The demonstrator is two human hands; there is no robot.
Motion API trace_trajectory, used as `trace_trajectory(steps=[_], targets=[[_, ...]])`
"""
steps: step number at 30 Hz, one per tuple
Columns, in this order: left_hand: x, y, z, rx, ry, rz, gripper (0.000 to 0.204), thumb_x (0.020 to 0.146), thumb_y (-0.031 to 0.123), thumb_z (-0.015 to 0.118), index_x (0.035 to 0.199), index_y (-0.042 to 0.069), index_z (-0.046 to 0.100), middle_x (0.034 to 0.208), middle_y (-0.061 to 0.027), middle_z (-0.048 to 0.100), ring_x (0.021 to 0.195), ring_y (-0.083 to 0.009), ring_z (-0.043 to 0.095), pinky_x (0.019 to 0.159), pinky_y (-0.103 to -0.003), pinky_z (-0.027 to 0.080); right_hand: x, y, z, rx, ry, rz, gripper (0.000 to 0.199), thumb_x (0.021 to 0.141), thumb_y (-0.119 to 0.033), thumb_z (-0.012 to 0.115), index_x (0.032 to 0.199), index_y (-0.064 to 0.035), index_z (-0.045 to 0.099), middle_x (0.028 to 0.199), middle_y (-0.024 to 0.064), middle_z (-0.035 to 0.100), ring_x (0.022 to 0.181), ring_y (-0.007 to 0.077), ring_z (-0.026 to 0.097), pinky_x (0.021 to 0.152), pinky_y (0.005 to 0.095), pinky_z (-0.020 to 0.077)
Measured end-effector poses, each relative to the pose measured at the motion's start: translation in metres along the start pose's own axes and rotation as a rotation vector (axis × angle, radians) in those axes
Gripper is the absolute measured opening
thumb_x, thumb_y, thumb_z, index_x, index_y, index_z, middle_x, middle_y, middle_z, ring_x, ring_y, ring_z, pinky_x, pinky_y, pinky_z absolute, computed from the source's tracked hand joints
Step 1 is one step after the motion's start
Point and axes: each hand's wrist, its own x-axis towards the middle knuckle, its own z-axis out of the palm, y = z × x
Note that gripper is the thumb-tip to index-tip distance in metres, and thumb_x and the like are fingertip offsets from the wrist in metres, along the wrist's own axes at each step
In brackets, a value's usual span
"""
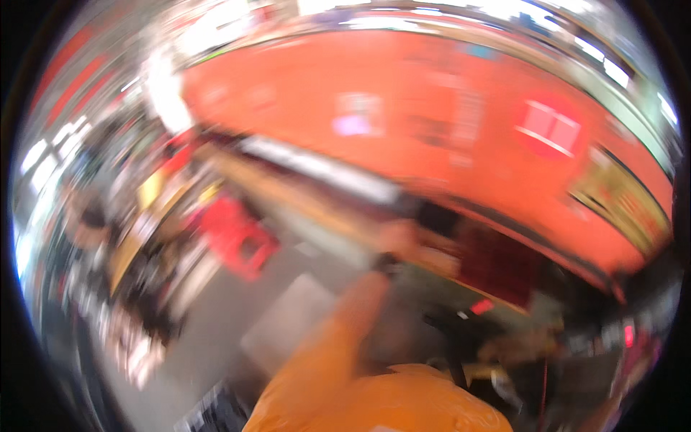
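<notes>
My left arm, in an orange sleeve (309, 353), stretches forward with a dark band (389, 265) at the wrist. My left hand (400, 239) is at the edge of a long wooden bench or table (288, 187) along the orange wall. Motion smears its fingers, so whether it touches or holds anything is unclear. Close to the hand are a dark box-like shape (437, 218) and a dark red surface (497, 263). I do not make out my right hand.
A bright orange wall (288, 108) with a yellow board (622, 201) runs behind the bench. Left of my arm stands a red plastic stool (237, 237) on a grey floor (209, 338). Blurred clutter and another table (129, 252) fill the far left. A dark, cluttered area lies at lower right.
</notes>
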Motion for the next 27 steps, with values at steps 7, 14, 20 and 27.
trace_trajectory(steps=[7, 14, 20, 27], targets=[[0.006, 0.001, 0.006, 0.087, 0.458, -0.01, 0.025, 0.084, 0.027, 0.054, 0.079, 0.004, 0.062, 0.079, -0.0162, 0.065, 0.068, -0.0352, 0.061, 0.058, -0.046, 0.047, 0.017, -0.012, -0.03, -0.365, 0.274, 0.145, 0.039, 0.077, -0.008, 0.061, 0.116, -0.0062, 0.057, 0.085, 0.012, 0.061, 0.08, 0.0245, 0.06, 0.074, 0.0371, 0.0482], [-0.006, -0.044, 0.022, 0.158, 0.403, -0.095, 0.022, 0.081, 0.025, 0.057, 0.088, 0.006, 0.064, 0.082, -0.0154, 0.065, 0.078, -0.0379, 0.061, 0.067, -0.046, 0.047, 0.041, -0.015, -0.007, -0.308, 0.29, 0.222, 0.065, 0.071, -0.003, 0.056, 0.133, -0.0054, 0.039, 0.116, 0.0264, 0.048, 0.102, 0.0413, 0.05, 0.091, 0.0432, 0.0428], [-0.05, -0.017, -0.001, 0.129, 0.308, -0.145, 0.028, 0.086, 0.031, 0.055, 0.091, 0.006, 0.067, 0.09, -0.0166, 0.066, 0.08, -0.0346, 0.063, 0.07, -0.045, 0.049, 0.073, -0.004, -0.008, -0.481, 0.365, 0.128, 0.072, 0.069, -0.009, 0.061, 0.136, -0.0064, 0.034, 0.121, 0.0229, 0.046, 0.11, 0.0409, 0.045, 0.093, 0.0451, 0.04], [-0.096, 0.018, -0.026, -0.215, 0.149, -0.104, 0.017, 0.083, 0.017, 0.057, 0.085, 0.0, 0.061, 0.078, -0.0199, 0.062, 0.072, -0.0381, 0.059, 0.065, -0.046, 0.047, 0.075, -0.018, -0.003, -0.363, 0.514, -0.025, 0.068, 0.069, -0.007, 0.065, 0.133, -0.0072, 0.042, 0.124, 0.0207, 0.048, 0.117, 0.0365, 0.043, 0.1, 0.0453, 0.0348]])
